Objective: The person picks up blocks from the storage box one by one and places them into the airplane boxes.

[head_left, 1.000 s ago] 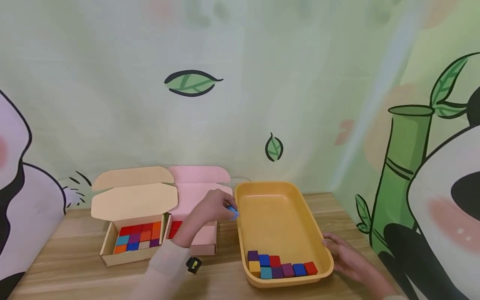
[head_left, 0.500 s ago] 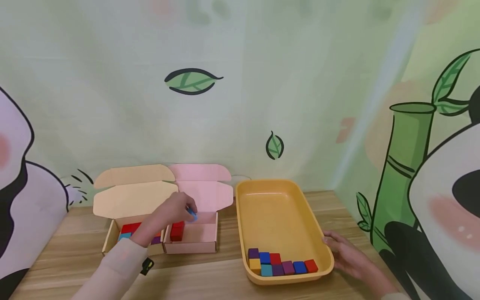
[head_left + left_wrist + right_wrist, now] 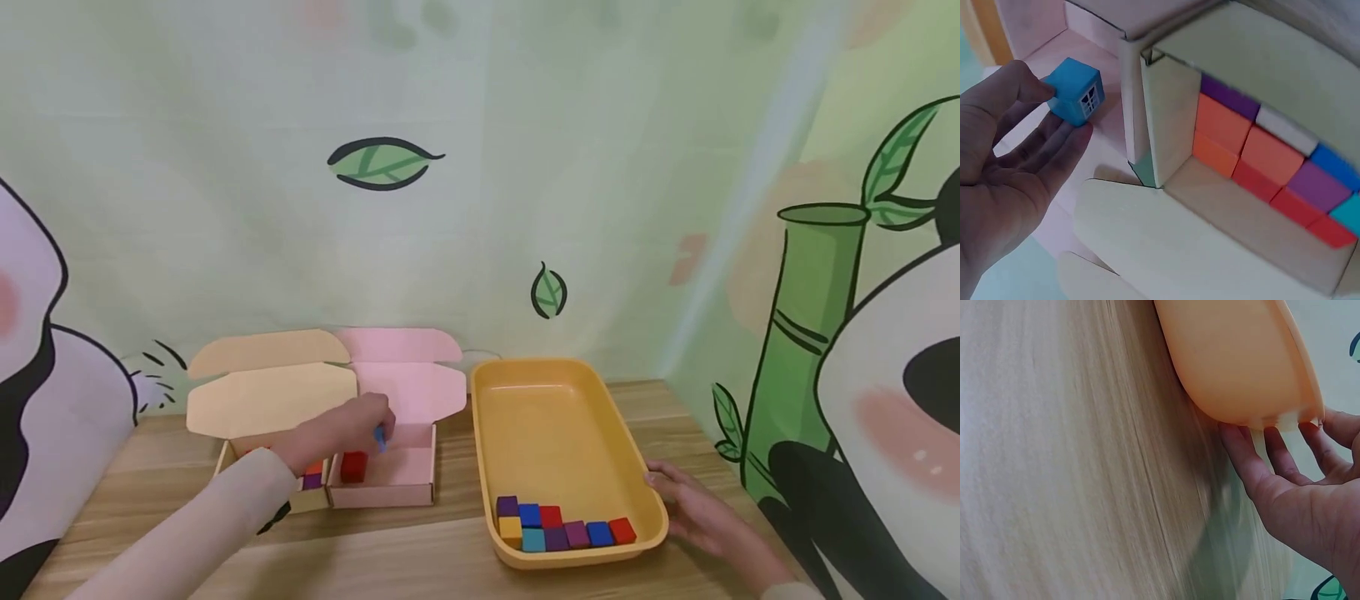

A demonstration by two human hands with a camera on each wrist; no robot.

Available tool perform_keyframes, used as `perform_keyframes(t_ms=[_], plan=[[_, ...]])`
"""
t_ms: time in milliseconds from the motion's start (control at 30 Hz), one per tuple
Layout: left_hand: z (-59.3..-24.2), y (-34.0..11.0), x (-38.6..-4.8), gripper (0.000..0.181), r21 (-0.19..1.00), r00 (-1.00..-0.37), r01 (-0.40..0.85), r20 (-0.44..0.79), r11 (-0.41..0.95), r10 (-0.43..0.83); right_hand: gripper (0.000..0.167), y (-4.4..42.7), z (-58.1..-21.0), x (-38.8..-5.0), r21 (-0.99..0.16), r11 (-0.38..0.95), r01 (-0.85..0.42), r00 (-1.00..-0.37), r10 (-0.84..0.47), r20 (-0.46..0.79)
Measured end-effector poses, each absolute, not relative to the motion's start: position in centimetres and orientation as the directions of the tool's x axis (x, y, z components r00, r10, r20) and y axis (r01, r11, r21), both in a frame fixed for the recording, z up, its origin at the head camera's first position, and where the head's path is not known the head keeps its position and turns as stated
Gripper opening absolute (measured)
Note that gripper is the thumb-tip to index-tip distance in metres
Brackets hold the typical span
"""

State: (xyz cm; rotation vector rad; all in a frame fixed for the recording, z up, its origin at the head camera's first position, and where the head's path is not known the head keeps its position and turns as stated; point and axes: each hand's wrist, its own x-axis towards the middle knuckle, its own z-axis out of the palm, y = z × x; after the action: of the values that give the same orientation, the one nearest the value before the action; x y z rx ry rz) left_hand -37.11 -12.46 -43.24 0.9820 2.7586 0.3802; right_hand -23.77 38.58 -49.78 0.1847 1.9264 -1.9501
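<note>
My left hand (image 3: 356, 425) pinches a blue toy cube (image 3: 1077, 90) between thumb and fingertips, above the open pink box (image 3: 405, 492). A white window pattern shows on one side of the cube in the left wrist view. Red cubes (image 3: 354, 467) sit at the left end of the pink box. My right hand (image 3: 693, 508) holds the right side of the yellow tray (image 3: 555, 442), thumb at the rim and fingers against the outer wall in the right wrist view. Several coloured cubes (image 3: 555, 540) line the tray's near end.
Left of the pink box, a beige box (image 3: 1169, 137) holds several coloured cubes (image 3: 1272, 156), partly hidden by my left arm in the head view. Its lid (image 3: 277, 400) stands open. Boxes and tray rest on a wooden table (image 3: 420, 558) before a printed backdrop (image 3: 600, 167).
My left hand has carried the blue cube leftward from the tray's left rim to above the pink box, then tilted slightly lower. The right hand stays on the tray.
</note>
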Motion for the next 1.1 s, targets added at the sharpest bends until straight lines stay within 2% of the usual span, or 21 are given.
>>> perform_keyframes(t_ms=[267,500,633,900,1100], plan=[[-43.4,-11.6,-37.5,0.017,0.135,-0.711,0.674,-0.152,0.727,0.687,0.069,38.6,-49.6,-24.1,-0.932,0.015,0.362,-0.910,-0.209,-0.357],[-44.4,-11.4,-37.3,0.016,0.024,-0.635,0.769,-0.086,0.639,0.768,0.067,38.8,-49.4,-24.0,-0.933,0.020,0.358,-0.915,-0.189,-0.356],[-45.3,-11.9,-36.6,0.017,-0.019,-0.638,0.770,-0.057,0.638,0.768,0.068,38.9,-49.5,-24.0,-0.934,0.018,0.357,-0.915,-0.197,-0.353],[-47.0,-12.7,-36.0,0.008,-0.251,-0.647,0.735,0.021,0.630,0.763,0.065,39.1,-49.7,-24.3,-0.933,0.010,0.360,-0.911,-0.211,-0.354],[-47.0,-12.8,-36.2,0.006,-0.212,-0.690,0.711,-0.026,0.670,0.723,0.070,39.0,-49.7,-24.3,-0.929,0.018,0.371,-0.907,-0.209,-0.366]])
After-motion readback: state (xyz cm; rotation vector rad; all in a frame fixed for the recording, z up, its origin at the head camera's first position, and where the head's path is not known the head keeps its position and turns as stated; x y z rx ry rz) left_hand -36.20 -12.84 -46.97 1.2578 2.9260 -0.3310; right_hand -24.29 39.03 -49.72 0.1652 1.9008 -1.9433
